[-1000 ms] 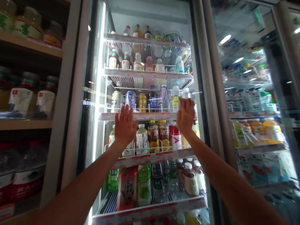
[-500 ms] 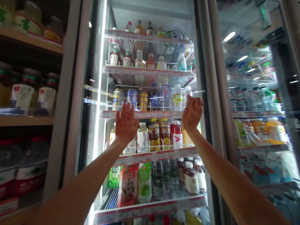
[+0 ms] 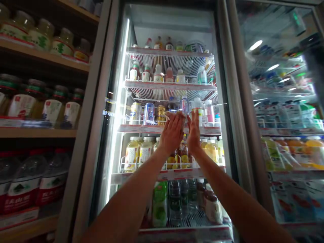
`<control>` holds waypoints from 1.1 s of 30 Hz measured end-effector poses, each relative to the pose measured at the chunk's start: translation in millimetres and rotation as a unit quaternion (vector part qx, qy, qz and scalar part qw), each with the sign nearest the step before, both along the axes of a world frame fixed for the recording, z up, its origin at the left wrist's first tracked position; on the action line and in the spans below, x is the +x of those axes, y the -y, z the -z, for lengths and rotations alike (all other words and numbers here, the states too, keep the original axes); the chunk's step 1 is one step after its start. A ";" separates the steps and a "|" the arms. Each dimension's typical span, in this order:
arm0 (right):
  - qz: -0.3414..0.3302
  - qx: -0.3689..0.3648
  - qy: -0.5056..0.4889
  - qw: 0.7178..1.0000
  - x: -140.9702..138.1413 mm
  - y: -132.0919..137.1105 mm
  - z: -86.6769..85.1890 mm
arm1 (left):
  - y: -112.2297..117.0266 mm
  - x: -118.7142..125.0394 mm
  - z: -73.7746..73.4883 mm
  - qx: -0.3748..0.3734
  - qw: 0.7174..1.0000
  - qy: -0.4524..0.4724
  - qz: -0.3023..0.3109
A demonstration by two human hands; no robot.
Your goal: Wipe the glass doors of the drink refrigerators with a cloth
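Note:
Near the middle of the glass fridge door (image 3: 177, 20), my left hand (image 3: 172, 131) is laid over a pale cloth (image 3: 168, 115). Most of the cloth is hidden; only its edge shows around my fingertips. Just beside it on the right, my right hand (image 3: 193, 131) is raised with its fingers stretched upward and nothing visible in it. Whether its fingertips touch the glass or the cloth I cannot tell. Behind the door, both hands cover part of a shelf of cans and bottles, including a blue can (image 3: 149, 114) and a gold can (image 3: 161, 115).
Open wooden shelves (image 3: 37, 132) with several juice bottles stand at the left. On the right is another glass-fronted fridge (image 3: 291, 131) full of drinks, past a metal door frame (image 3: 240, 101). A bright light strip (image 3: 117, 111) runs down the fridge's left inner side.
The cloth, under my right hand before, is now under my left. Both hands have come together near the middle, and the view has shifted slightly.

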State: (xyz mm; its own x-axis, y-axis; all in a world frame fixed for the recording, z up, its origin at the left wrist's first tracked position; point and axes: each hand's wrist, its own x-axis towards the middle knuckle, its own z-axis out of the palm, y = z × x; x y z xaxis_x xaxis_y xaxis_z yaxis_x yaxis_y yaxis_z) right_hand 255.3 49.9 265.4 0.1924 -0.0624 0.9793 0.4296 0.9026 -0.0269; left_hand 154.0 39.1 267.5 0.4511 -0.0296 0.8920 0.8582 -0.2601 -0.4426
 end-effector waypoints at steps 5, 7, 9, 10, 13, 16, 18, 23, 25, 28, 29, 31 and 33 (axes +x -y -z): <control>0.332 -0.037 0.022 0.942 48.1 -9.9 3.5 | -3.1 -47.1 -13.2 0.032 0.999 0.005 0.004; 0.392 -0.051 0.048 0.917 54.9 -12.1 7.0 | -0.7 -89.2 -24.3 0.051 0.998 0.040 0.008; 0.410 -0.053 0.055 0.909 54.7 -12.8 9.2 | 2.0 -124.4 -35.2 0.074 0.992 0.102 0.006; 0.413 -0.051 0.055 0.908 53.3 -12.6 9.7 | 3.1 -133.8 -38.9 0.082 0.988 0.131 0.004; 0.413 -0.037 0.057 0.908 50.3 -11.8 10.3 | 3.1 -116.2 -37.7 0.080 0.983 0.163 0.003; 0.410 -0.029 0.062 0.909 52.0 -12.7 11.0 | -0.7 -50.4 -22.3 0.052 0.995 0.079 0.011; 0.411 -0.029 0.065 0.909 54.2 -14.0 11.2 | -2.5 -12.4 -13.6 0.037 0.999 0.017 0.009; 0.429 -0.053 0.069 0.899 54.6 -12.8 9.8 | 1.1 -40.6 -20.4 0.025 0.999 0.025 0.002; 0.438 -0.064 0.075 0.893 52.9 -11.1 9.1 | 2.8 -84.1 -30.9 0.038 0.995 0.090 0.001; 0.442 -0.067 0.082 0.891 50.8 -9.6 8.8 | 3.1 -121.6 -41.4 0.057 0.982 0.178 -0.002; 0.440 -0.064 0.083 0.892 50.6 -9.6 9.0 | 2.8 -119.6 -41.0 0.058 0.982 0.182 -0.002; 0.435 -0.057 0.082 0.895 50.9 -10.2 9.5 | 1.4 -94.8 -33.6 0.052 0.987 0.153 -0.002; 0.432 -0.051 0.081 0.897 51.8 -10.8 9.9 | -0.4 -54.9 -20.3 0.039 0.996 0.086 -0.001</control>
